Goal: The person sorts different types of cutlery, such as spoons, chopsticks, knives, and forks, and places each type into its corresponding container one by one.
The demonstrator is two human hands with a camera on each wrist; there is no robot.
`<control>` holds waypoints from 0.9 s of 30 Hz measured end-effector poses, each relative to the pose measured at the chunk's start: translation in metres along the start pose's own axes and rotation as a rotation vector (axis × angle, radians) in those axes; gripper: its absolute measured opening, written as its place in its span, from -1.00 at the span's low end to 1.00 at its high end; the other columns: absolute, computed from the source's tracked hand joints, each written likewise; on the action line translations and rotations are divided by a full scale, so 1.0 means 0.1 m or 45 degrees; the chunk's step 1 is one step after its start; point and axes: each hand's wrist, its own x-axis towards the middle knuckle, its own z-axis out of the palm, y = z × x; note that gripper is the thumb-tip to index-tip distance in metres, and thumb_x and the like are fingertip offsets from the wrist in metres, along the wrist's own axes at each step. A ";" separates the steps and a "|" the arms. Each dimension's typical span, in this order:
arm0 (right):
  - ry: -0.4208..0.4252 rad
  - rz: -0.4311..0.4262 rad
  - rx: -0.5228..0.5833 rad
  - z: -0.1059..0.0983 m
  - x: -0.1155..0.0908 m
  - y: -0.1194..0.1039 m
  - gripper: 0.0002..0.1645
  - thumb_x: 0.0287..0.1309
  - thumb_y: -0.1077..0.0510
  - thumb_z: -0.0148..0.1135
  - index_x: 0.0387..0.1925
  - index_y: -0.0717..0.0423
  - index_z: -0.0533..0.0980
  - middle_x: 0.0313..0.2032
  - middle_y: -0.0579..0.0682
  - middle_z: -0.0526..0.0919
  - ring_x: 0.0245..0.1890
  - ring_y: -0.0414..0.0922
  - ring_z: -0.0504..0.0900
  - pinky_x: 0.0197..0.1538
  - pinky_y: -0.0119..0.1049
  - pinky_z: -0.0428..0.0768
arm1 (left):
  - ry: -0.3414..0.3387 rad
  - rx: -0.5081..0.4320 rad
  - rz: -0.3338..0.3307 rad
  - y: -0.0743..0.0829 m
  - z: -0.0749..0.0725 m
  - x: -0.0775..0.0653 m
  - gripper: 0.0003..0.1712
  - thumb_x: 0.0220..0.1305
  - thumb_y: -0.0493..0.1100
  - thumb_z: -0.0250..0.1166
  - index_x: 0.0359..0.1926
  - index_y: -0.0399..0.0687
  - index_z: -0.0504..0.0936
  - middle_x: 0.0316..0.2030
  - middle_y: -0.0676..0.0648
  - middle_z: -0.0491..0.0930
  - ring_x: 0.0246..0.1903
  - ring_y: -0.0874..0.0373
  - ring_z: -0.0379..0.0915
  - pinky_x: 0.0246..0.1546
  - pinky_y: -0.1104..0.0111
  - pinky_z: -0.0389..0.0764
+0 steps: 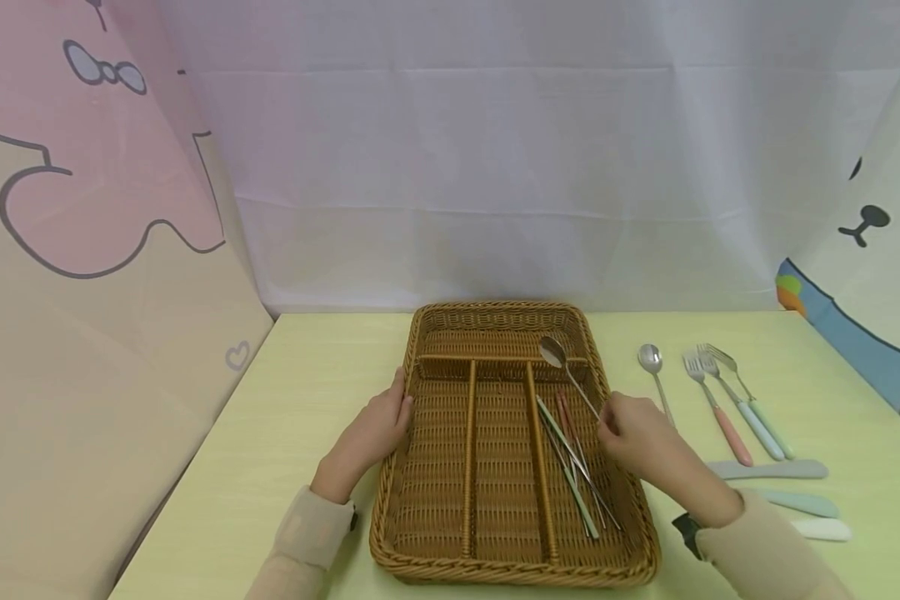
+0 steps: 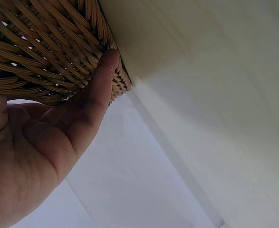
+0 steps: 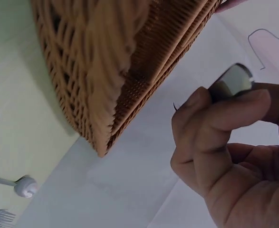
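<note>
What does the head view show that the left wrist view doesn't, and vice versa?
Only the head view shows the right grip holding a long silver metal spoon over the brown woven rectangular basket, slim silver chopsticks with coloured ends inside, and pastel-handled metal forks on the pale yellow table.
Only the left wrist view shows the palm side of the left grip and, close up, the basket's outer weave.
Both show the basket, left grip, table and white cloth backdrop.

No text, label, brand, number or sign is readable.
</note>
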 end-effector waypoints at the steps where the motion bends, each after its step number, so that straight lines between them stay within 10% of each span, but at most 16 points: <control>1: -0.010 -0.003 0.004 0.01 0.00 -0.02 -0.89 0.01 0.40 0.04 -0.57 0.25 0.38 -0.73 -0.05 0.36 -0.75 -0.21 0.28 -0.69 -0.30 0.34 | 0.001 0.001 0.002 0.00 0.00 0.00 -0.37 0.41 -0.18 -0.15 0.34 -0.46 -0.12 -0.47 -0.14 0.47 -0.57 0.16 0.30 -0.20 0.11 0.52; 18: -0.199 -0.154 -0.020 0.17 0.06 -0.26 -0.71 0.01 0.45 0.04 -0.67 0.11 0.27 -0.76 -0.10 0.23 -0.77 -0.26 0.17 -0.69 -0.40 0.21 | 0.008 -0.004 0.011 0.01 0.00 0.00 -0.37 0.41 -0.19 -0.15 0.33 -0.47 -0.12 -0.22 -0.35 0.54 -0.53 0.14 0.33 -0.15 0.09 0.53; 27: -0.295 -0.087 -0.023 0.23 0.11 -0.38 -0.54 0.05 0.42 0.02 -0.80 0.01 0.15 -0.86 -0.20 0.06 -0.83 -0.30 0.02 -0.72 -0.46 0.07 | -0.011 -0.012 -0.005 0.01 -0.01 0.00 -0.37 0.42 -0.18 -0.16 0.34 -0.45 -0.14 -0.56 -0.06 0.38 -0.57 0.14 0.31 -0.17 0.10 0.52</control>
